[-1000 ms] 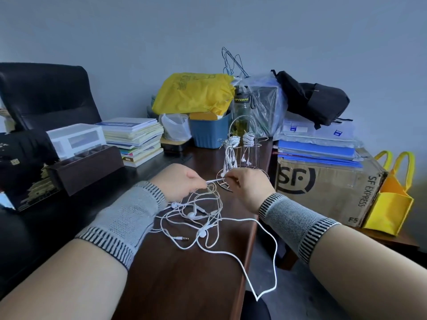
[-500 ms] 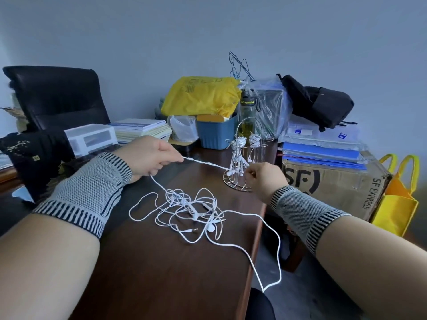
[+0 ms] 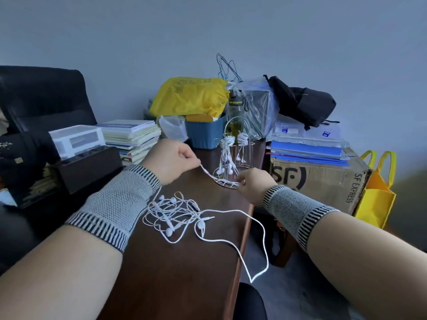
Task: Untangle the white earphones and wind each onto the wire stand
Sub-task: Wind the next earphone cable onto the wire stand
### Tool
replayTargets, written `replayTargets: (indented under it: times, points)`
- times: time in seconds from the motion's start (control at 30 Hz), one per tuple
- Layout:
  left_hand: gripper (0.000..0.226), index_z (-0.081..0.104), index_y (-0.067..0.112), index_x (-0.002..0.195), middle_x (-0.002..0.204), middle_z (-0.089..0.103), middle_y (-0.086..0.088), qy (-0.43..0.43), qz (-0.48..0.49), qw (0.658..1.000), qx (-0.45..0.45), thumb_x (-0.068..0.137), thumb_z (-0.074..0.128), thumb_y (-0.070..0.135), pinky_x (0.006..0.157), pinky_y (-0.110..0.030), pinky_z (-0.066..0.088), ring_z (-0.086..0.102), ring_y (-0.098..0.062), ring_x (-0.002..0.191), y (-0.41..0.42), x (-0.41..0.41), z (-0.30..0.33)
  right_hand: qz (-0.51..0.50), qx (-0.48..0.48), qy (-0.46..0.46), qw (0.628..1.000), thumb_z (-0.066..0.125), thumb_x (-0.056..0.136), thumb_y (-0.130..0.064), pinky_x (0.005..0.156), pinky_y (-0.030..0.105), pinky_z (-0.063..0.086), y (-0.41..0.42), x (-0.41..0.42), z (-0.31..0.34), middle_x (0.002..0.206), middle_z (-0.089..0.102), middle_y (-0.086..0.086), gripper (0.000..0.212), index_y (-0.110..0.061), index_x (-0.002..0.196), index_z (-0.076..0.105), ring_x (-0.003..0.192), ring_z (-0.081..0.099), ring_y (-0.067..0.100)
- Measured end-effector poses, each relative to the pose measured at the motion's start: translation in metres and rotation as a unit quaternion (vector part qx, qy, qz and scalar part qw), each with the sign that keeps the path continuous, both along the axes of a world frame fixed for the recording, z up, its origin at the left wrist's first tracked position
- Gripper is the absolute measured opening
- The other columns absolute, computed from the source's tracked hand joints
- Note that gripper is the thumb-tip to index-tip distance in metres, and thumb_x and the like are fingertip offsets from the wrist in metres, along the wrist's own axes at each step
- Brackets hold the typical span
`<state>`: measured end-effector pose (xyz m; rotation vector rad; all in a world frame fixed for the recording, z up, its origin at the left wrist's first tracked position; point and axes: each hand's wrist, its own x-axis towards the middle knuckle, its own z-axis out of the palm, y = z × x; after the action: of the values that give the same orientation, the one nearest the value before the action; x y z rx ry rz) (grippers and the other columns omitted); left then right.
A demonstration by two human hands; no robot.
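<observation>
1. Nearest: a loop of white cord (image 3: 258,271) hung over the desk (image 3: 175,273) edge toward the floor, running back up to the tangle.
2. Tangle of white earphones (image 3: 175,213) lay on the desk top between the two forearms; several buds and one jack plug showed, with loops crossing each other.
3. Left hand (image 3: 172,159) was clenched, pinching one cord at its fingertips. Right hand (image 3: 255,183) was curled and pinched the same cord lower down, just beside the stand's base ring.
4. A short stretch of cord (image 3: 217,177) ran taut between the two hands, sloping down toward the right one.
5. Wire stand (image 3: 233,155) stood upright beyond the hands; two coils were already wound near its top, with buds hanging below.
6. Judgement: the step in hand was freeing one set from the pile. Best done by feeding the cord out slowly, watching the tangle for a snag that tightens, and stopping to loosen loops rather than pulling harder. The dangling loop could catch on the desk edge.
7. Farthest: blue tub (image 3: 204,135), stack of books (image 3: 134,138), cardboard box (image 3: 318,181).
</observation>
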<state>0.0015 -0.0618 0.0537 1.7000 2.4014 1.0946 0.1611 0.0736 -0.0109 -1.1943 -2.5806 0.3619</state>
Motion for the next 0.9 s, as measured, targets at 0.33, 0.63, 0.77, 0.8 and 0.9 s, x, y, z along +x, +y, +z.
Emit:
replayTargets:
  times: [0.33,0.63,0.77,0.8,0.9]
  points:
    - [0.018,0.068,0.024,0.068,0.062,0.063,0.003,0.006,-0.045,0.997,-0.057,0.083,0.074,0.032,0.057,-0.023,0.045,0.052,-0.007,0.052,0.007,0.015,-0.014,0.071,0.031,0.193,0.978,0.052,0.075,-0.037,0.099,0.030,0.043,-0.008,0.027,0.006,0.120,0.046,0.001,0.064,-0.025,0.138,0.049,0.109,0.052,0.017]
    - [0.015,0.075,0.018,0.076,0.061,0.062,0.008,-0.045,-0.065,0.996,-0.046,0.083,0.074,0.032,0.053,-0.015,0.038,0.051,0.000,0.056,0.018,0.029,-0.017,0.048,-0.092,0.302,0.948,0.056,0.093,-0.030,0.058,0.027,0.041,-0.024,0.006,0.014,0.050,0.048,-0.005,0.035,-0.002,0.076,0.068,0.050,0.043,0.011]
    - [0.019,0.076,0.022,0.083,0.074,0.068,0.016,-0.044,-0.001,0.995,-0.084,0.083,0.072,0.041,0.065,-0.029,0.051,0.058,0.000,0.067,0.003,-0.010,-0.004,-0.014,-0.103,0.329,0.939,0.057,0.094,-0.030,0.054,0.027,0.042,-0.004,0.024,0.018,0.053,0.051,0.000,0.036,-0.005,0.068,0.061,0.049,0.043,0.015]
    - [0.019,0.076,0.022,0.083,0.084,0.071,0.012,-0.040,0.018,0.995,-0.085,0.082,0.073,0.041,0.069,-0.029,0.049,0.059,-0.003,0.072,0.000,-0.020,-0.001,-0.029,-0.088,0.330,0.939,0.056,0.095,-0.029,0.052,0.025,0.040,-0.002,0.026,0.018,0.052,0.049,-0.002,0.036,-0.008,0.066,0.058,0.047,0.042,0.014]
    - [0.017,0.070,0.023,0.075,0.085,0.068,0.003,-0.006,0.073,0.997,-0.020,0.081,0.076,0.037,0.069,-0.025,0.040,0.054,-0.002,0.068,-0.009,-0.036,0.022,-0.039,-0.038,0.331,0.942,0.053,0.094,-0.030,0.051,0.023,0.040,-0.001,0.024,0.018,0.053,0.048,-0.001,0.036,-0.006,0.068,0.057,0.049,0.043,0.013]
